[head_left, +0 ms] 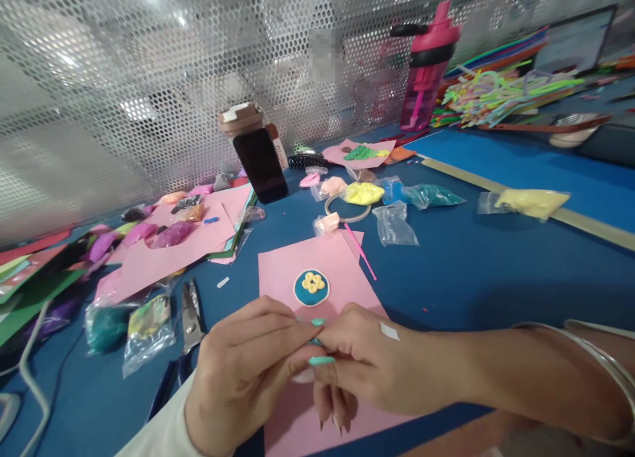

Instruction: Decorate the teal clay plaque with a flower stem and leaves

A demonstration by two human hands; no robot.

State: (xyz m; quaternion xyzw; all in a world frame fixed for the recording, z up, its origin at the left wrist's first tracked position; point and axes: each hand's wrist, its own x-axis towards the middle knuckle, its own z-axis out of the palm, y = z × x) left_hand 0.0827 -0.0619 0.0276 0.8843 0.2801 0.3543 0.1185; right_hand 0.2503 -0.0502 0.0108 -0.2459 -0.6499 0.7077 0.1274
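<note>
My left hand [248, 361] and my right hand [370, 351] meet over a pink sheet of paper [282, 262]. The fingertips of both are pinched together, so whatever lies between them is hidden. A small pale bit [303, 375] shows under the fingers, too unclear to name. Just beyond the hands, a round teal clay disc [303, 297] with a pale rim lies on the pink sheet. On it sits a flower of several small yellow clay pieces [312, 283]. A thin pink modelling tool [361, 252] rests across the sheet's far right edge.
Scissors [191, 318] and bagged clay [106, 326] lie to the left. Behind are a phone [260, 163] leaning on a cup [241, 118], yellow clay [364, 193] and a teal clay bag [432, 196]. A pink bottle [427, 67] stands by the perforated metal screen [163, 67].
</note>
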